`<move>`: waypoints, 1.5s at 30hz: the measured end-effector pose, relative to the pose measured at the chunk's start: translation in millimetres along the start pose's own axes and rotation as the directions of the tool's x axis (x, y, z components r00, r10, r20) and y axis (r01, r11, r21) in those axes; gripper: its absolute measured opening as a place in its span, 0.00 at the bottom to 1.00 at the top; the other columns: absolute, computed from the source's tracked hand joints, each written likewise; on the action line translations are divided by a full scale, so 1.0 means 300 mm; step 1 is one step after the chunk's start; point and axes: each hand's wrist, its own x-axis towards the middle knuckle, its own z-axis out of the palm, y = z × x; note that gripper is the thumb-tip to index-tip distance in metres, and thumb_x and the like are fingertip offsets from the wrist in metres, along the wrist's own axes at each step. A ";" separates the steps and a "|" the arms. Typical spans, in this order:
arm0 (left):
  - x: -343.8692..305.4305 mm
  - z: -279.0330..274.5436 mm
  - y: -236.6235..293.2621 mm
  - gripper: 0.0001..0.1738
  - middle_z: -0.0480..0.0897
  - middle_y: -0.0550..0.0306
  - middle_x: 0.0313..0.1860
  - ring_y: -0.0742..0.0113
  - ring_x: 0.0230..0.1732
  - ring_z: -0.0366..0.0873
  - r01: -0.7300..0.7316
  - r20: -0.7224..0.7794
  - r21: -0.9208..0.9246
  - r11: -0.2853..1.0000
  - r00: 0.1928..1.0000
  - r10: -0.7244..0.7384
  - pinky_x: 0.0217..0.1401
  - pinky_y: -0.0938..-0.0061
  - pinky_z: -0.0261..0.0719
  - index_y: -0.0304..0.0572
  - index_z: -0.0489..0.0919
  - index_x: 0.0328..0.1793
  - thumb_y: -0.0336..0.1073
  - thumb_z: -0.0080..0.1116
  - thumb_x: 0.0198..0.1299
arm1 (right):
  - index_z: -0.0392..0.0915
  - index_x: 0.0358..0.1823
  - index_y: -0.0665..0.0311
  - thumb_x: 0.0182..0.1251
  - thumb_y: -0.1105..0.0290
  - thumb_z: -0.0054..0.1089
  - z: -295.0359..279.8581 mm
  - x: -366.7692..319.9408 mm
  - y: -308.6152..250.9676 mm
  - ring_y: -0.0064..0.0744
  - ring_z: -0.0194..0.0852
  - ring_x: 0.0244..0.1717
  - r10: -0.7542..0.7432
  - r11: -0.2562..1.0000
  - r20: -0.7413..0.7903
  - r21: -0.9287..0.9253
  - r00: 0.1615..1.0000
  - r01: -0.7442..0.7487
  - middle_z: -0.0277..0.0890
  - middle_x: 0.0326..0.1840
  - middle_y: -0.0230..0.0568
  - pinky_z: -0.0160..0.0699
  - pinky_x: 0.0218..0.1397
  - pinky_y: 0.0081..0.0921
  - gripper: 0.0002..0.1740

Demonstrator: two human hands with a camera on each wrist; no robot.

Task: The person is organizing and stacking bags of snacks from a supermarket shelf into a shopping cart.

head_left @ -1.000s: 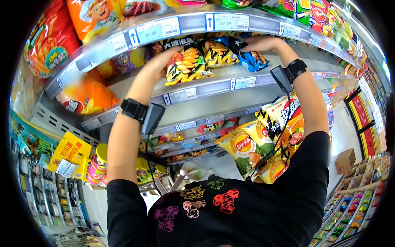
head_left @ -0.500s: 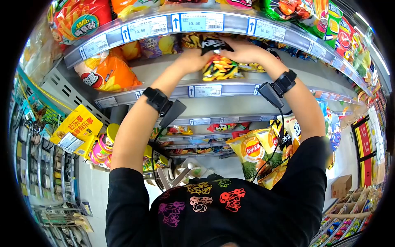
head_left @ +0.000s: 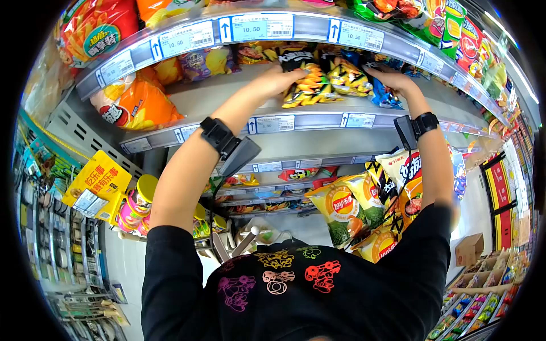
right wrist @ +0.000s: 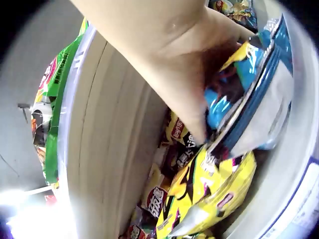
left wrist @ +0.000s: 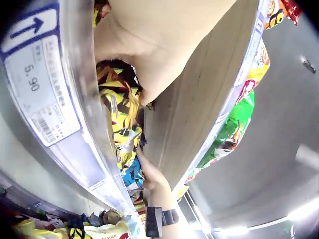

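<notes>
On the shelf in the head view stands a black-and-yellow snack bag [head_left: 310, 88]. My left hand [head_left: 272, 80] grips this bag from its left side, thumb across its front, the other fingers hidden behind it. A second yellow-and-black snack bag [head_left: 350, 78] stands right beside it. Further right, my right hand [head_left: 395, 80] is at a blue snack bag [head_left: 387, 95]. In the right wrist view that blue bag [right wrist: 264, 94] lies between the thumb and the fingers of the right hand [right wrist: 194, 64], which holds it by its side.
An orange chip bag [head_left: 136, 105] sits at the shelf's left end. Price labels line the shelf edge [head_left: 318, 124] and the upper shelf edge [head_left: 307, 28] just above my hands. Lay's bags [head_left: 341, 207] stand low at the right, beneath my right arm. A yellow sign [head_left: 96, 184] juts out at left.
Both hands came together at the black-and-yellow bag half a second ago. Since then my right hand has moved right to the blue bag, while my left stays at the black-and-yellow one.
</notes>
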 end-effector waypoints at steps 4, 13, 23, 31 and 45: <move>0.074 0.073 -0.018 0.37 0.74 0.47 0.56 0.63 0.49 0.76 0.024 0.081 -0.035 0.999 0.997 -0.021 0.50 0.70 0.76 0.30 0.68 0.61 0.57 0.53 0.60 | 0.68 0.62 0.66 0.59 0.43 0.56 -0.028 0.102 0.046 0.45 0.70 0.59 -0.275 0.926 -0.163 -0.309 0.948 0.215 0.72 0.59 0.53 0.66 0.61 0.29 0.38; 0.242 -0.224 -0.171 0.41 0.71 0.39 0.60 0.46 0.52 0.76 0.094 -0.644 0.603 0.792 0.643 0.414 0.50 0.61 0.78 0.40 0.60 0.69 0.48 0.60 0.51 | 0.66 0.65 0.57 0.58 0.51 0.58 0.181 -0.142 -0.351 0.51 0.54 0.70 -0.685 0.699 -0.074 -0.345 0.724 0.626 0.61 0.66 0.57 0.54 0.70 0.37 0.35; 0.181 -0.206 -0.096 0.49 0.78 0.56 0.49 0.71 0.28 0.81 0.170 -0.151 0.330 0.929 0.981 -0.126 0.26 0.78 0.73 0.49 0.53 0.72 0.49 0.67 0.46 | 0.71 0.61 0.54 0.53 0.54 0.60 0.143 -0.068 -0.293 0.56 0.48 0.72 -0.580 0.728 0.033 -0.426 0.814 0.537 0.52 0.70 0.64 0.50 0.72 0.37 0.32; 0.235 -0.111 -0.115 0.34 0.82 0.57 0.38 0.68 0.27 0.80 0.092 -0.291 0.625 0.776 0.949 0.121 0.30 0.73 0.77 0.43 0.73 0.57 0.51 0.67 0.44 | 0.73 0.59 0.50 0.50 0.49 0.59 0.180 -0.037 -0.272 0.55 0.53 0.70 -0.569 0.681 -0.038 -0.581 0.821 0.445 0.51 0.72 0.59 0.56 0.69 0.41 0.32; 0.265 -0.152 -0.103 0.25 0.81 0.58 0.31 0.73 0.27 0.81 0.243 -0.175 0.243 0.939 0.963 -0.204 0.19 0.81 0.74 0.38 0.71 0.53 0.37 0.65 0.49 | 0.74 0.56 0.58 0.52 0.47 0.56 0.220 -0.061 -0.379 0.57 0.55 0.68 -0.472 0.603 -0.104 -0.762 0.875 0.235 0.62 0.66 0.54 0.57 0.67 0.52 0.32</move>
